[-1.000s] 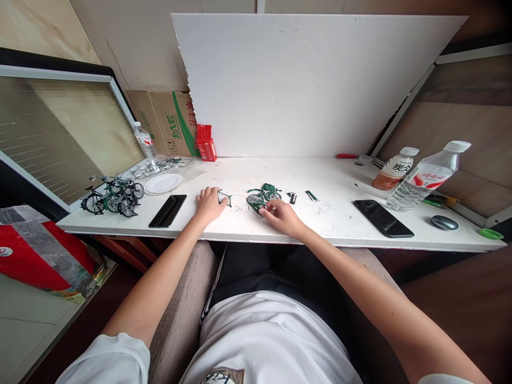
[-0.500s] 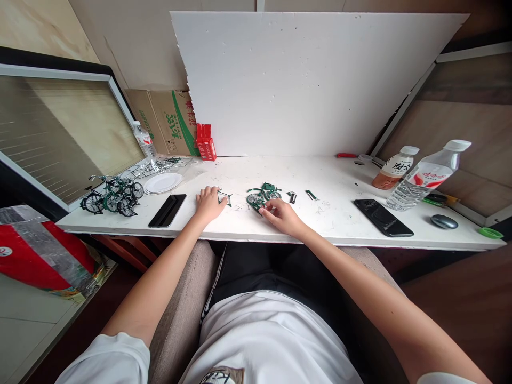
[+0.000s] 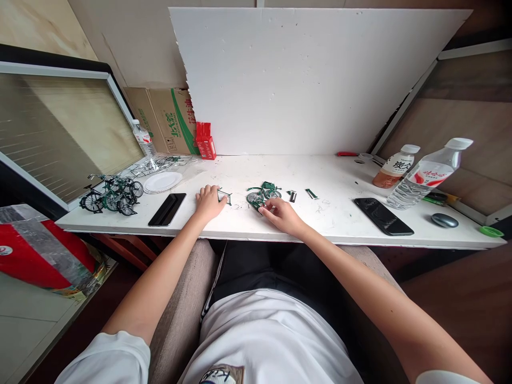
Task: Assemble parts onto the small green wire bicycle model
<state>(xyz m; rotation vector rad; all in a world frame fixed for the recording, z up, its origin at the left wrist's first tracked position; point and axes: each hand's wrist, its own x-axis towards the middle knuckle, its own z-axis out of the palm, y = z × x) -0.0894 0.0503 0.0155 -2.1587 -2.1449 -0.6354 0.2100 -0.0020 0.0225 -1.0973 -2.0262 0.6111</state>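
Observation:
My left hand point(image 3: 209, 205) lies on the white table with its fingers spread, its thumb beside a thin green frame piece point(image 3: 225, 196). My right hand point(image 3: 280, 214) rests at the near side of several green and black bicycle parts point(image 3: 264, 193), thumb and fingertips closed together at a wheel. What sits between those fingertips is too small to make out. Right of the parts lie a small black and green piece point(image 3: 293, 197) and a narrow green piece point(image 3: 311, 194). Several assembled miniature bicycles point(image 3: 112, 196) stand in a cluster at the far left.
A phone point(image 3: 167, 209) and white plates point(image 3: 162, 182) lie to the left. A second phone point(image 3: 383, 216), two bottles point(image 3: 429, 173) and a mouse point(image 3: 444, 221) are at the right. Behind stand a white board point(image 3: 312, 80) and a red box point(image 3: 206, 142).

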